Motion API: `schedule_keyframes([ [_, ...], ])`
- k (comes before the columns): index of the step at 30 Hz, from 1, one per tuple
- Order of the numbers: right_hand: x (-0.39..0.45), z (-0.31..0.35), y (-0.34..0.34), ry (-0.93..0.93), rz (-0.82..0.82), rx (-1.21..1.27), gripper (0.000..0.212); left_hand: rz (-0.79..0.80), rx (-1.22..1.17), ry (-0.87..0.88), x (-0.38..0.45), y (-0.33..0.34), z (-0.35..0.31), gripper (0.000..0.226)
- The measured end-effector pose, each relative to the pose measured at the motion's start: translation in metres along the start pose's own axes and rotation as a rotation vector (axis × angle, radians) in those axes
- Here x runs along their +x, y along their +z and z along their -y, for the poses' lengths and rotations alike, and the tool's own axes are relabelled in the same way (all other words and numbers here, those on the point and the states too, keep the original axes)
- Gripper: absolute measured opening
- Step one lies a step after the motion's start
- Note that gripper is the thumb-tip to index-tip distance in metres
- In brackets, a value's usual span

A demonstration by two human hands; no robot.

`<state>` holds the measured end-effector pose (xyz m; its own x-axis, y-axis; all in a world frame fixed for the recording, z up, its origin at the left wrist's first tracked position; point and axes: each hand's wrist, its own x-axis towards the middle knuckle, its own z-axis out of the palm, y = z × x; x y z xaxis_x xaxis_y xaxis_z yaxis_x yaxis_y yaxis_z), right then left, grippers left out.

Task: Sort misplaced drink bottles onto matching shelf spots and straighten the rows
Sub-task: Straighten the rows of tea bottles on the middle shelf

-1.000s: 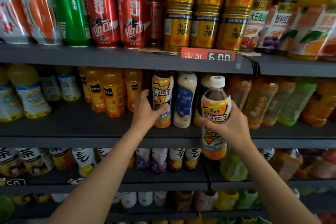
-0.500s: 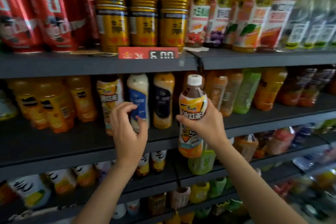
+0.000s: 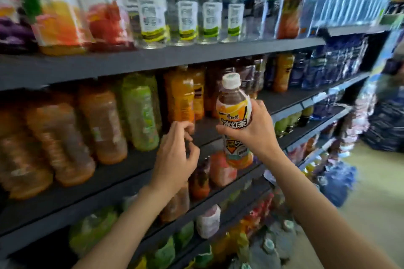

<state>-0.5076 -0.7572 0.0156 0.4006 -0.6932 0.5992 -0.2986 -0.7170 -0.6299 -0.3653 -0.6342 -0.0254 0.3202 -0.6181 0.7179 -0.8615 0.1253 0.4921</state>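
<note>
Pretty bright, even store lighting, no harsh glare. Heavy motion blur smears the bottles at left and top; only the held bottle (image 3: 235,120) in the center looks sharp. Wide-angle bending at the edges, shelves (image 3: 153,61) slant.

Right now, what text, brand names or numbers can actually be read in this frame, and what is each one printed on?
"冰红茶": large dark characters on the label of the iced tea bottle held in the grip of the right hand.
"5": big digit on the same bottle's lower label; what follows it is hidden.
Small brand line above "冰红茶": too blurred to read.
White labels on the clear bottles on the upper shelf: blurred, unreadable.
</note>
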Motion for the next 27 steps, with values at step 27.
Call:
schedule_keyframes([
  [27,0.288,-0.314,-0.034,0.31,0.111,-0.017,0.061,0.14,0.304,-0.309,0.165,0.253,-0.063,0.036],
])
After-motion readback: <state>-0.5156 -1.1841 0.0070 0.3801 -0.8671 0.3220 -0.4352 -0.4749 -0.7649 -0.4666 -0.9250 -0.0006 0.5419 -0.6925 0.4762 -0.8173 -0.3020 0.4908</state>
